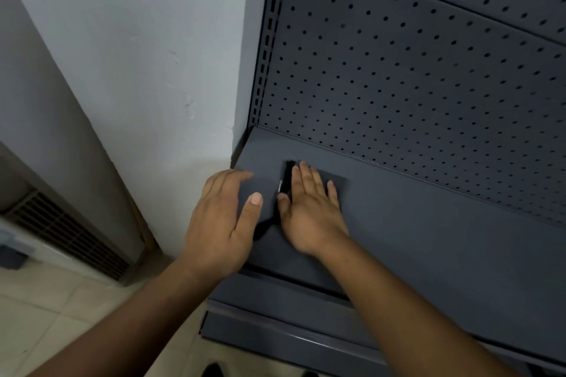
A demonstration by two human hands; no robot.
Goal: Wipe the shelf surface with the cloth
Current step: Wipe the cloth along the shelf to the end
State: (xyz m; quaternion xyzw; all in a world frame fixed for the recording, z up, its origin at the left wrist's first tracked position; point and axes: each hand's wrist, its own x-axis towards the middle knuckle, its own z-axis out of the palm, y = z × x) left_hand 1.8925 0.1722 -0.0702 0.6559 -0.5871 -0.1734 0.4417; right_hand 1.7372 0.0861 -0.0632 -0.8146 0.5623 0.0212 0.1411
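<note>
A dark grey cloth (pixel 266 184), almost the colour of the shelf, lies near the left end of the dark grey metal shelf (pixel 444 242). A black fold of it shows between my hands. My left hand (pixel 221 220) grips the cloth's left flap at the shelf's left edge, thumb on top and fingers curled over the far edge. My right hand (pixel 309 208) lies flat on the cloth's right part, fingers stretched toward the back panel. The cloth's right corner sticks out past my fingers.
A perforated grey back panel (pixel 413 76) rises behind the shelf, with a slotted upright (pixel 266 49) at its left. A white wall corner (pixel 147 64) stands just left of the shelf. Below are a lower shelf ledge (pixel 275 343), a floor vent (pixel 66 234) and beige tiles (pixel 43 318).
</note>
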